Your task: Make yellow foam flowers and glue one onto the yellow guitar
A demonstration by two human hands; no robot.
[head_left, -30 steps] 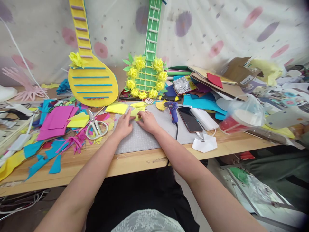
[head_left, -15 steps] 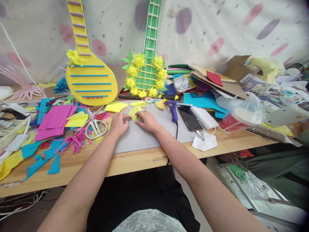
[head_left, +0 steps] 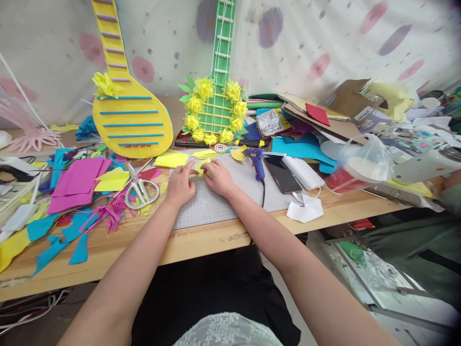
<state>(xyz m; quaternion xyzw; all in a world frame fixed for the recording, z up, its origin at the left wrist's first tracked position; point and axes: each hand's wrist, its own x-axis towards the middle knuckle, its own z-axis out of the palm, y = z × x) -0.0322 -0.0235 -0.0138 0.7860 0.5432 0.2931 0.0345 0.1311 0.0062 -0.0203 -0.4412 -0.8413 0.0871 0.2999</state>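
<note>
A small piece of yellow paper (head_left: 202, 166) lies between my hands on the grey cutting mat (head_left: 207, 206), partly covered by fingers. My left hand (head_left: 182, 184) holds its left edge, thumb and fingers bent together. On the other side, my right hand (head_left: 219, 179) has its fingers curled onto the paper's right part. More yellow sheets (head_left: 172, 158) lie just beyond my left hand. White-handled scissors (head_left: 141, 190) rest to the left. A blue glue gun (head_left: 257, 163) sits to the right of my right hand.
A yellow paper-covered lute shape (head_left: 133, 122) and a green stringed one (head_left: 216, 113) with yellow paper flowers lean at the back. Magenta sheets (head_left: 75, 185) and scraps cover the left. A phone (head_left: 282, 175), a power bank (head_left: 303, 174) and a bagged red tub (head_left: 351, 173) stand right.
My fingers have curled in around the yellow paper, and my left hand has shifted slightly closer to my right. The paper now shows less flat between them. The view has turned slightly.
</note>
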